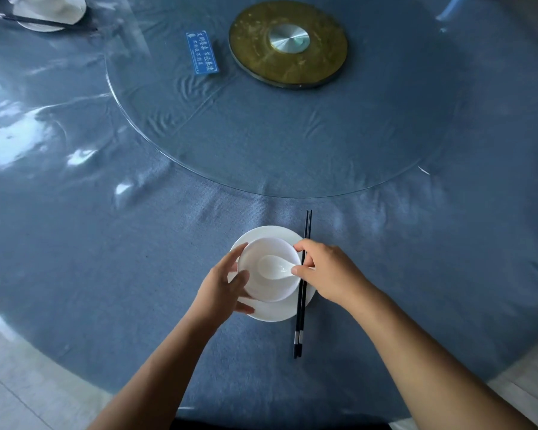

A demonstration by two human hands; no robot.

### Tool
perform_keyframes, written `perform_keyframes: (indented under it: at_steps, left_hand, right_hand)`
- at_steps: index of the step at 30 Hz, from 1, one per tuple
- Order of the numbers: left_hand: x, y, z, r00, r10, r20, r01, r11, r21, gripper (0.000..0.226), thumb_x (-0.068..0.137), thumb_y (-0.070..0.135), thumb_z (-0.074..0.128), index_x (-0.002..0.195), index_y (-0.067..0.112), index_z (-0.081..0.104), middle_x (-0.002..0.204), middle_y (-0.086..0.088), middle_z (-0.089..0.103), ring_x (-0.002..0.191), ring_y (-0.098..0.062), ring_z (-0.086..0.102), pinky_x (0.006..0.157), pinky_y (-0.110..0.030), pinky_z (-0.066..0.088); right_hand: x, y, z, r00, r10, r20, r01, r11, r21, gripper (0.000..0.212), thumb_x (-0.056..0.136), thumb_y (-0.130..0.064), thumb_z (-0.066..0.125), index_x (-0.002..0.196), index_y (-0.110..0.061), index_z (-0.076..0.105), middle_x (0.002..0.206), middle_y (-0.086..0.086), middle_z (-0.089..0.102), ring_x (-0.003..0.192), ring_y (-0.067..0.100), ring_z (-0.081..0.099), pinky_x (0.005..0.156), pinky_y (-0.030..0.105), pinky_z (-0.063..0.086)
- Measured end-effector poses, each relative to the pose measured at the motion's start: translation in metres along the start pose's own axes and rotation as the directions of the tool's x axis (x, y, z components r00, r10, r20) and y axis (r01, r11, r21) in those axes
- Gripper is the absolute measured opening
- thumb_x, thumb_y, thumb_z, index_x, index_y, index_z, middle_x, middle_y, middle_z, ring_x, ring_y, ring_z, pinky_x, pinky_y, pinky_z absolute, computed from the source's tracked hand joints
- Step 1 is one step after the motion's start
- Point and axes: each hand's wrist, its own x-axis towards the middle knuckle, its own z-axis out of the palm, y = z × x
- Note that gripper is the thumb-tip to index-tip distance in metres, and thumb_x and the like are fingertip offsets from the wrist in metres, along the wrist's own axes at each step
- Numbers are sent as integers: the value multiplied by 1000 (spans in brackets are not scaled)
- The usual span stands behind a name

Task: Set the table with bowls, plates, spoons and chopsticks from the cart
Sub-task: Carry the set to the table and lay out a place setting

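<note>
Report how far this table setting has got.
Done: a far setting at top left, and here the plate, bowl and chopsticks. In hand: left hand steadies the bowl, right hand positions the spoon. Left: other seats, which show bare cloth.

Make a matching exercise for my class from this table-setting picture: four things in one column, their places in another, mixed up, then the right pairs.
Things
1. spoon
2. bowl
3. chopsticks
4. blue sign

Places
A. on the white plate
B. under the glass turntable, left of the gold disc
C. inside the bowl
D. lying across the plate's right edge

Pairs: 1-C, 2-A, 3-D, 4-B

The left hand cups the bowl's side; the right hand touches the spoon's handle.
</note>
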Motion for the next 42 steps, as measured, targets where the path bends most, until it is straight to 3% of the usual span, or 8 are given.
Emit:
perform_keyframes:
  at_steps: [4, 11, 16, 21, 25, 31, 38, 42]
  left_hand:
    - [0, 3, 2, 1000, 5, 25, -4, 999, -33, 54, 100, 11, 53, 125, 58, 54, 115, -3, 60, 81, -24, 73, 58, -44, 63]
    - [4, 0, 2, 999, 2, 34, -1, 999, -43, 56, 100, 13, 55, 120, 65, 52, 113, 3, 59, 86, -27, 72, 58, -44, 64]
    - [5, -1, 1, 1000, -14, 7, 14, 999, -31, 45, 99, 18, 60, 132, 48, 54, 112, 0, 62, 80, -20, 74, 55, -40, 63]
    - [1, 4, -7, 997, -54, -50, 55, 998, 17, 40, 96, 24, 64, 135, 17, 56, 114, -9, 63, 77, -25, 76, 58, -40, 64]
    - [-15, 14, -21, 998, -11, -69, 23, 982, 188, 24, 97, 20, 63, 120, 14, 61, 104, -6, 66, 76, -25, 76, 66, -47, 64]
    - [-74, 32, -48, 974, 140, -179, -52, 905, 422, 13, 95, 20, 59, 106, 20, 66, 92, 3, 69, 69, -15, 73, 61, -36, 59]
    - [-195, 15, -103, 889, 306, -341, 77, 635, 769, 22, 94, 26, 53, 112, 23, 67, 105, 1, 74, 101, -25, 68, 75, -25, 43]
    - [-265, -9, -152, 841, 295, -453, 200, 610, 767, 25, 94, 29, 53, 115, 24, 64, 110, 2, 72, 107, -24, 65, 82, -28, 47]
  right_hand:
    - [2, -1, 3, 999, 17, -35, -19, 999, -36, 36, 82, -41, 72, 111, -26, 58, 73, -10, 53, 66, 10, 52, 57, 28, 37]
    - [3, -3, 9, 995, 55, -88, -61, 996, -71, 36, 79, -51, 72, 95, -26, 53, 74, -6, 56, 70, 20, 56, 59, 33, 43]
    - [0, -3, 12, 987, 94, -129, -98, 995, -23, 35, 78, -58, 69, 87, -30, 49, 74, -8, 59, 70, 17, 58, 59, 33, 46]
    - [-12, -8, 4, 974, 124, -189, -120, 992, 34, 35, 81, -55, 64, 99, -26, 58, 82, -9, 62, 79, 16, 61, 71, 36, 52]
    - [-29, -14, -9, 958, 59, -282, -68, 997, -22, 29, 86, -43, 67, 101, -20, 61, 94, -4, 60, 87, 19, 59, 77, 37, 52]
    - [-61, -47, -27, 915, -111, -388, 24, 975, -223, 32, 89, -37, 64, 109, -13, 60, 111, 4, 57, 108, 28, 52, 86, 42, 47]
    - [-107, -129, 22, 929, -336, -157, 292, 923, -250, 23, 91, -37, 58, 105, -18, 59, 103, -1, 66, 98, 25, 62, 79, 34, 49]
    - [-121, -192, 78, 900, -434, 34, 422, 850, -315, 31, 92, -45, 56, 110, -20, 56, 99, -1, 68, 96, 27, 65, 78, 34, 53]
